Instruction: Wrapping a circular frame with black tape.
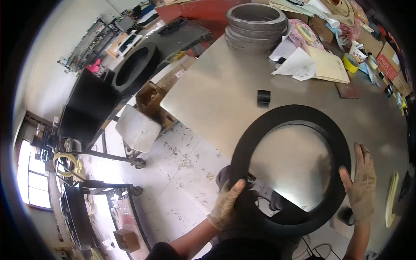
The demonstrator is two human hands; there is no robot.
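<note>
A large, thick black ring (pixel 292 112), seemingly rubber or foam, extends over the near edge of the metal-topped table. Through its opening I see the tabletop and, lower down, the floor. My left hand (pixel 224 208), in a thin pale glove with bare fingertips, grips the ring's lower left side; the thumb lies on its face and the other fingers are hidden. At the ring's right side is my right hand (pixel 362 188), gloved alike. Its thumb touches the outer rim while the fingers stretch out flat, apart from the ring. A small black cylinder (pixel 263 96) stands beyond the ring.
Several grey rings (pixel 255 32) are stacked at the table's far side, beside loose papers (pixel 297 65) and a yellow tape roll (pixel 350 63). Another black ring (pixel 136 67) rests on a bench at left. A wheeled cart (pixel 108 186) stands on the floor. A pale yellow strip (pixel 392 199) lies far right.
</note>
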